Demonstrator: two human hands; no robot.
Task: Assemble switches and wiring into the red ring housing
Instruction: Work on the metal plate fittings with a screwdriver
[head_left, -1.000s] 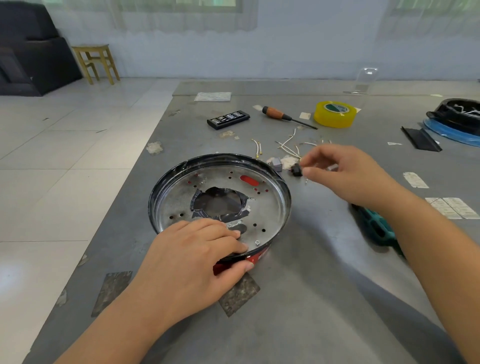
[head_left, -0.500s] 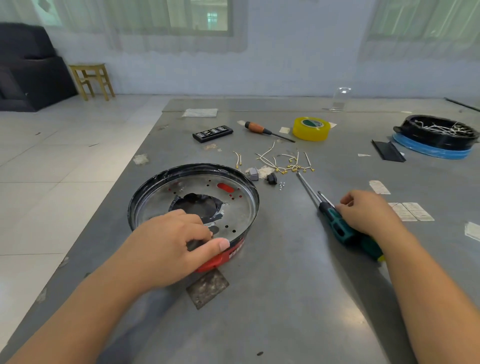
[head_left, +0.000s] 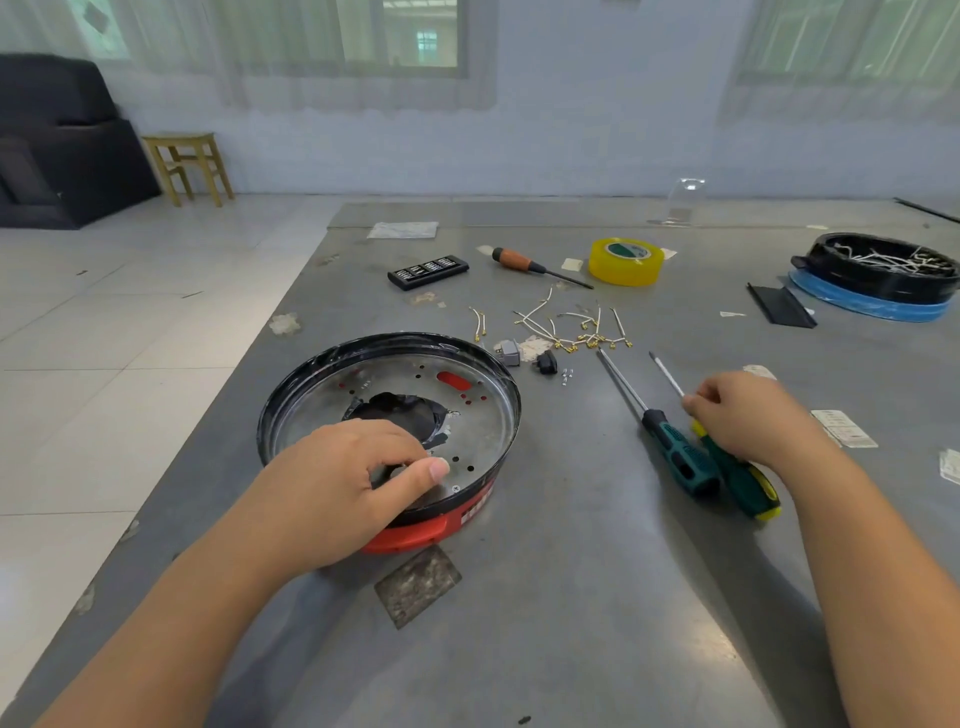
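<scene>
The left hand curls over the near rim of the red housing on the table, apparently steadying it. Beyond lie a black switch and loose wires, not yet fitted. The right hand closes its fingers on a yellow-handled screwdriver, likely for fastening.

Bare tabletop across the near middle, between housing and screwdrivers: open passage there. Farther back, blocked by scattered wires, a black switch and small screws just beside the housing's far right rim. Beyond those, a tape roll, an orange-handled driver and a bit case. Far right corner taken by a black ring.
</scene>
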